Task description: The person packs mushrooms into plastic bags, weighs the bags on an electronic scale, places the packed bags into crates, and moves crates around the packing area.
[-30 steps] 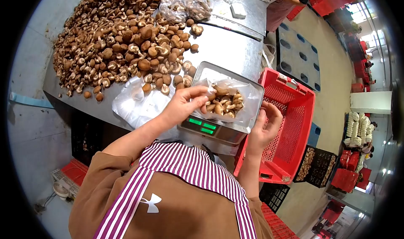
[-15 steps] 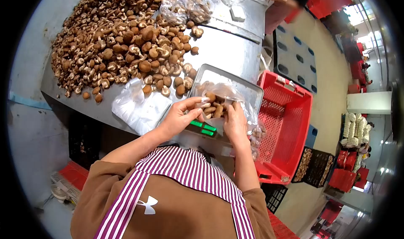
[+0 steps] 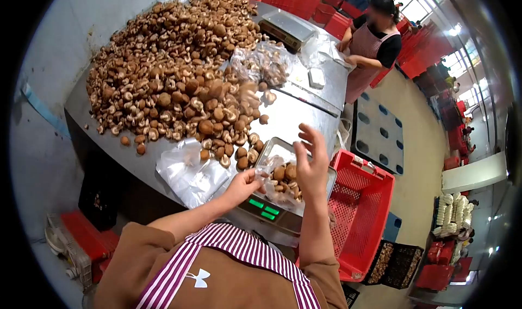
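One metal table (image 3: pixel 310 105) | one mushroom heap (image 3: pixel 174 80) | left hand (image 3: pixel 243 188) pinching one bag (image 3: pixel 291 202) of mushrooms on the nearer of two scales (image 3: pixel 285 221) | right hand (image 3: pixel 312 167) raised, fingers spread, near bag | one red crate (image 3: pixel 348 233) beside | one co-worker (image 3: pixel 375 53)

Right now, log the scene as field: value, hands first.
left hand: at bag rim, grip unclear
right hand: raised, fingers apart, nothing seen held
bag: open, mushrooms inside, on scale
scale: green display lit, digits unreadable
pile: loose mushrooms, on table
crate: red, right of scale
co-worker: far side, pink apron
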Demonstrator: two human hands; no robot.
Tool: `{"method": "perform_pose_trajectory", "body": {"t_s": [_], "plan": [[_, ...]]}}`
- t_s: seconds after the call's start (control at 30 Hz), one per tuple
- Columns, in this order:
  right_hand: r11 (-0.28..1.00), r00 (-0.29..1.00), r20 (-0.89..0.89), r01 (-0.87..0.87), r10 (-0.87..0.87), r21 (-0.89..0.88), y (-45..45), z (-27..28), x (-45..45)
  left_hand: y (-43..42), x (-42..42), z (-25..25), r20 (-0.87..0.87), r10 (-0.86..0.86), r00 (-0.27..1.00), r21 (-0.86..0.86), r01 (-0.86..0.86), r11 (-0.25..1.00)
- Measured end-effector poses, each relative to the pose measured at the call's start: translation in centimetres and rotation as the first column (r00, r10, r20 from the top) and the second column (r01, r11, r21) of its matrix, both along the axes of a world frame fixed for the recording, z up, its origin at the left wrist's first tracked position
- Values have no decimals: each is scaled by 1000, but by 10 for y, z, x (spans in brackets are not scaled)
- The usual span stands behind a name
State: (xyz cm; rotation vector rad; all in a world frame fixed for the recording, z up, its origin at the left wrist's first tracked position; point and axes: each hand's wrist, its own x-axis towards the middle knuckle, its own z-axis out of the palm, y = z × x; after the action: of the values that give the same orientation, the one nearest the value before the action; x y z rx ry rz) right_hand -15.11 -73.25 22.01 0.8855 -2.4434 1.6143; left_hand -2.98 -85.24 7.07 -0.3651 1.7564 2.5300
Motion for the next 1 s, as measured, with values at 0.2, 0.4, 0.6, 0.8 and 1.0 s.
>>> {"method": "perform_pose_trajectory", "body": {"t_s": [0.2, 0.4, 0.6, 0.8, 1.0], "plan": [[746, 906, -383, 381, -182, 547, 72, -49, 19, -14, 6, 7, 7, 25, 1000, -26, -25, 999], [526, 875, -156, 410, -459, 745, 159, -104, 19, -11, -13, 34, -3, -17, 1000, -39, 17, 999], [943, 859, 503, 238, -94, -232, 140, -47, 23, -1, -59, 76, -166, -117, 979, -60, 108, 992], [940, 861, 508, 140, 40, -312, 116, -55, 21, 23, -74, 85, -204, -312, 928, 50, 328, 943], [960, 828, 526, -52, 196, -276, 100, -70, 11, 35, -67, 59, -163, -491, 856, 4, 499, 867]]}}
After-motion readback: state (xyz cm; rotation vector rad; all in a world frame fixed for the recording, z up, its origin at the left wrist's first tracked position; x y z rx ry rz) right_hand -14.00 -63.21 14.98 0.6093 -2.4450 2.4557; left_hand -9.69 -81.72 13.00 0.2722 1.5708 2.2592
